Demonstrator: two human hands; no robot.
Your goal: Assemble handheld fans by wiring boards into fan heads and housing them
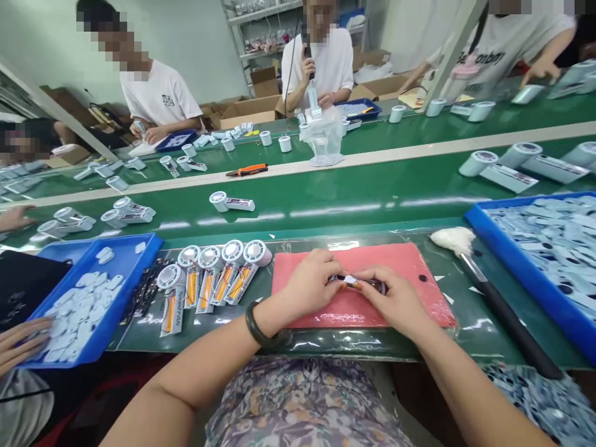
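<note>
Both hands clamped together on a small dark part

Left hand and right hand pinch it from either side; it sits over a pink mat; handheld fans lie in a row to the left;

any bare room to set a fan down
Widest patch: the green belt between the loose fan and the far-right fans. A narrower strip lies between the pink pad and the black-handled tool. Crowded: left of the left hand, where assembled fans fill up to the blue tray.
</note>
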